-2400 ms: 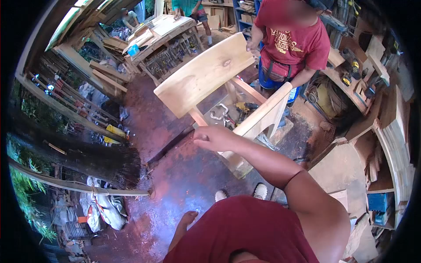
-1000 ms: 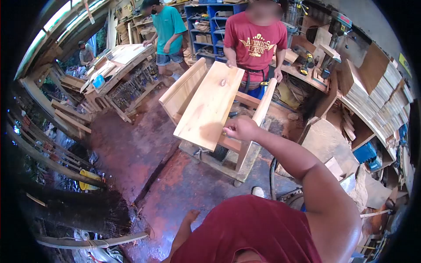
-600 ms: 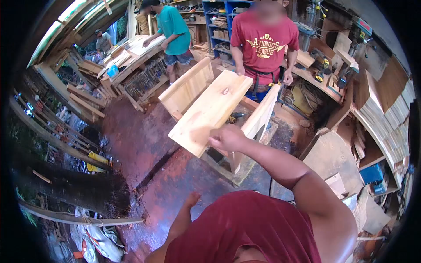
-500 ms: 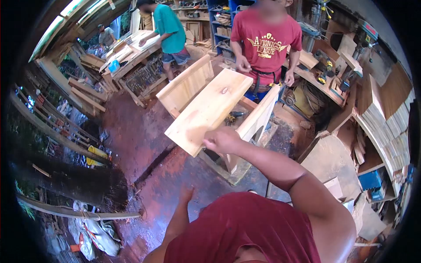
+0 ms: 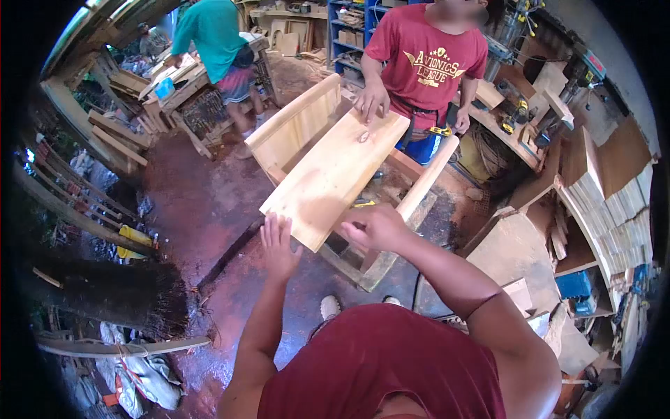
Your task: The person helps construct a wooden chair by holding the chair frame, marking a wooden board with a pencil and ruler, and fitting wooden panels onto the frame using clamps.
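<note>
At the back left, a person in a green shirt [image 5: 211,40] stands by a workbench [image 5: 180,99] bearing a blue container [image 5: 165,89], while a yellow bucket [image 5: 133,241] lies at left and a yellow-and-black drill [image 5: 518,116] rests on a side bench [image 5: 506,144] at right.

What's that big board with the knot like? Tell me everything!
The board is long, flat and pale, and looks like wood, with straight edges and a brown knot near its far end. It runs slantwise over a frame. The left hand seems to touch its near end; the curled right hand is at its side, maybe touching. Another person's hand is on the far end.
</note>
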A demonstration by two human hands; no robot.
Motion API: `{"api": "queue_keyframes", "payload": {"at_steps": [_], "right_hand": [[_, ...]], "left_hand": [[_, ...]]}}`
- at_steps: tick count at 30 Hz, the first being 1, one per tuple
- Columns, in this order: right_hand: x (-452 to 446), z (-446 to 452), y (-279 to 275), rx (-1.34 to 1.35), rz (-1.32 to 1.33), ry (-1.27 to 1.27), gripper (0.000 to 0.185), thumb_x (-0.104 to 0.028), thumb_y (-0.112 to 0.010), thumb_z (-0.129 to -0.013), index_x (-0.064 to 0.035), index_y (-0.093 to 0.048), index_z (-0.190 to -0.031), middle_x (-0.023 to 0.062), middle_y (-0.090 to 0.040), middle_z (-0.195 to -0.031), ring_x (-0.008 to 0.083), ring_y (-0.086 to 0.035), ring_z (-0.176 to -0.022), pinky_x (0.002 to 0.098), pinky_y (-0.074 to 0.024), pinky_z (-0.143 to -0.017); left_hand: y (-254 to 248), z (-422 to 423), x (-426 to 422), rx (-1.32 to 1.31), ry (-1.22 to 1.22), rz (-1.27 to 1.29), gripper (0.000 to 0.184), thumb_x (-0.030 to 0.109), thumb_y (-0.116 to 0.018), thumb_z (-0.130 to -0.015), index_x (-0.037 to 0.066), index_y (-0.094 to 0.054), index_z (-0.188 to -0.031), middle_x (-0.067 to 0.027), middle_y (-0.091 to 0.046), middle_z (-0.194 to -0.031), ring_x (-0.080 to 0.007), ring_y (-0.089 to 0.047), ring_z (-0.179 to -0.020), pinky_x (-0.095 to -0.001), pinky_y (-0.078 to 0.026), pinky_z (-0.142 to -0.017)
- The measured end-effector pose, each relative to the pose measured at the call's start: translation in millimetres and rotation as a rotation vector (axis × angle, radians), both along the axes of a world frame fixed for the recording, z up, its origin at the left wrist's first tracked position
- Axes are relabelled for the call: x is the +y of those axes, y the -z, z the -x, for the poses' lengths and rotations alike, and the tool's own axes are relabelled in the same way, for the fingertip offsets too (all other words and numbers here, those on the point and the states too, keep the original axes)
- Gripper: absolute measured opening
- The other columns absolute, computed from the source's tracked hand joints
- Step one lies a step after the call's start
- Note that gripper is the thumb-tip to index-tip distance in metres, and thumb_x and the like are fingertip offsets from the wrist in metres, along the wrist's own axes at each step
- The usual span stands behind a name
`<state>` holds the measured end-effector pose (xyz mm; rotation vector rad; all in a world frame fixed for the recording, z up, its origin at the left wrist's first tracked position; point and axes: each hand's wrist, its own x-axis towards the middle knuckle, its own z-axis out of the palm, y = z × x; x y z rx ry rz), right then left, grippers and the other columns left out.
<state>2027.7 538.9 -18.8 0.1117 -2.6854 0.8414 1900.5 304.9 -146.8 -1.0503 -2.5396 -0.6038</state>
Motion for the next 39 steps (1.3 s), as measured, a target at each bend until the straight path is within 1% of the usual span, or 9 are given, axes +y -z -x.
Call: {"api": "queue_keyframes", "payload": {"at_steps": [3,5,7,8,11,22,31,37,39], "right_hand": [[-4,2,-3,-0.018,-0.033,0.041,0.019,-0.029,-0.057,-0.08,-0.0113,-0.063,-0.082,0.0112,-0.061,-0.068,0.0317,-0.06,-0.064,0.0411,-0.0472,-0.058],[-7,5,-4,-0.025,-0.044,0.083,0.016,-0.026,-0.06,-0.079,-0.0119,-0.065,-0.084,0.011,-0.062,-0.069,0.0309,-0.06,-0.064,0.0401,-0.0476,-0.057],[-11,7,-7,-0.066,-0.062,0.118,0.013,-0.023,-0.061,-0.078,-0.0114,-0.065,-0.084,0.01,-0.063,-0.071,0.0298,-0.061,-0.065,0.0384,-0.0481,-0.057],[-13,8,-5,-0.031,-0.077,0.15,0.012,-0.021,-0.061,-0.078,-0.0103,-0.065,-0.081,0.009,-0.063,-0.07,0.0286,-0.061,-0.064,0.0373,-0.048,-0.057],[-14,9,2,-0.005,-0.03,0.219,0.014,-0.023,-0.062,-0.078,-0.0098,-0.065,-0.081,0.0083,-0.062,-0.069,0.0276,-0.061,-0.063,0.0367,-0.0479,-0.056],[-19,11,2,-0.046,-0.009,0.393,0.019,-0.027,-0.062,-0.079,-0.0081,-0.064,-0.077,0.0118,-0.058,-0.061,0.0286,-0.058,-0.056,0.038,-0.0451,-0.052],[-16,7,5,-0.006,0.003,0.399,0.021,-0.029,-0.061,-0.079,-0.0087,-0.064,-0.077,0.012,-0.058,-0.061,0.0299,-0.059,-0.057,0.0397,-0.0452,-0.052],[-16,4,2,-0.015,-0.001,0.36,0.02,-0.028,-0.06,-0.079,-0.0087,-0.064,-0.079,0.0116,-0.06,-0.064,0.0306,-0.06,-0.06,0.0392,-0.0475,-0.056],[-17,4,0,0.011,-0.023,0.354,0.02,-0.028,-0.06,-0.08,-0.0086,-0.064,-0.079,0.0117,-0.061,-0.066,0.0314,-0.06,-0.06,0.0397,-0.0474,-0.056]], "left_hand": [[-21,20,2,-0.027,0.17,0.127,0.083,0.016,-0.076,-0.058,0.015,-0.039,-0.133,-0.0171,-0.023,-0.144,-0.0355,-0.019,-0.135,-0.053,-0.013,-0.109],[-19,36,6,-0.034,0.227,0.116,0.074,0.011,-0.07,-0.06,0.016,-0.044,-0.13,-0.0145,-0.026,-0.143,-0.0338,-0.019,-0.135,-0.054,-0.012,-0.109],[-13,51,12,0.162,0.369,0.101,0.065,0.006,-0.063,-0.063,0.015,-0.047,-0.126,-0.0122,-0.033,-0.14,-0.0329,-0.023,-0.134,-0.0538,-0.014,-0.109],[-11,54,12,0.153,0.414,0.052,0.057,0.004,-0.057,-0.066,0.014,-0.05,-0.122,-0.0103,-0.041,-0.135,-0.0309,-0.031,-0.13,-0.0529,-0.019,-0.107],[-15,59,10,0.04,0.495,0.041,0.056,0.005,-0.058,-0.066,0.014,-0.051,-0.121,-0.0105,-0.046,-0.131,-0.0289,-0.038,-0.125,-0.0512,-0.025,-0.104],[-13,60,7,0.103,0.496,0.039,0.057,0.009,-0.062,-0.066,0.014,-0.05,-0.121,-0.0099,-0.047,-0.129,-0.0266,-0.042,-0.122,-0.0479,-0.028,-0.101],[-13,56,9,0.097,0.501,0.013,0.055,0.007,-0.061,-0.065,0.014,-0.052,-0.119,-0.0094,-0.049,-0.127,-0.0263,-0.042,-0.123,-0.0476,-0.026,-0.102],[-12,59,10,0.154,0.484,0.014,0.054,0.014,-0.065,-0.065,0.013,-0.054,-0.117,-0.0105,-0.05,-0.126,-0.0267,-0.042,-0.122,-0.0477,-0.023,-0.104],[-21,65,12,0.084,0.46,-0.196,0.053,0.013,-0.07,-0.064,0.008,-0.055,-0.115,-0.0124,-0.055,-0.119,-0.0284,-0.048,-0.117,-0.0455,-0.032,-0.1]]}}
